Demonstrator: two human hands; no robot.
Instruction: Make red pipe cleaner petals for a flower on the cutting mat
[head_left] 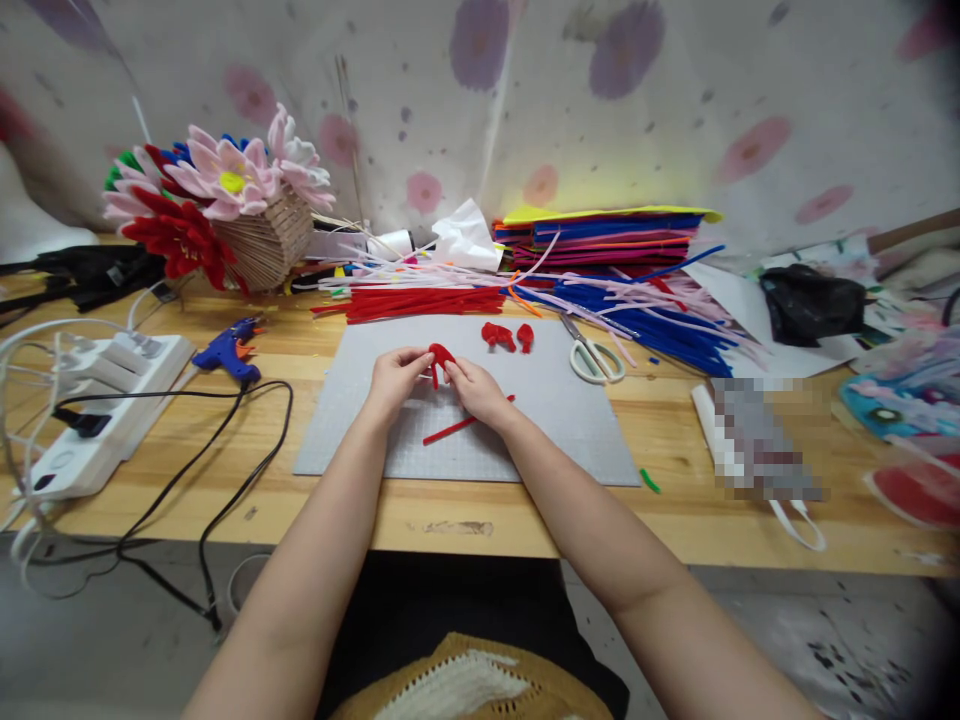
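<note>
A bent red pipe cleaner (pixel 442 353) is sitting above the grey mat (pixel 352 400), between the two hands. The fingers of the left hand (pixel 397 382) are pinching its left side; those of the right hand (pixel 477 388) are closing narrowly on its right side. The person seems to be shaping the curve, and the next move is probably calling for a steady left pinch while the right fingers are bending the free end.

From that piece, a straight red strip (pixel 448 432) is lying towards five o'clock, small curled red pieces (pixel 499 337) are resting at two, and scissors (pixel 596 360) are lying at three. A red bundle (pixel 424 303) is lying near twelve, and a blue glue gun (pixel 229 350) is resting at nine.

The fingertips are hiding the piece's ends, the right hand is covering part of the strip, and pixelation is masking an object (pixel 765 440) between three and four.
</note>
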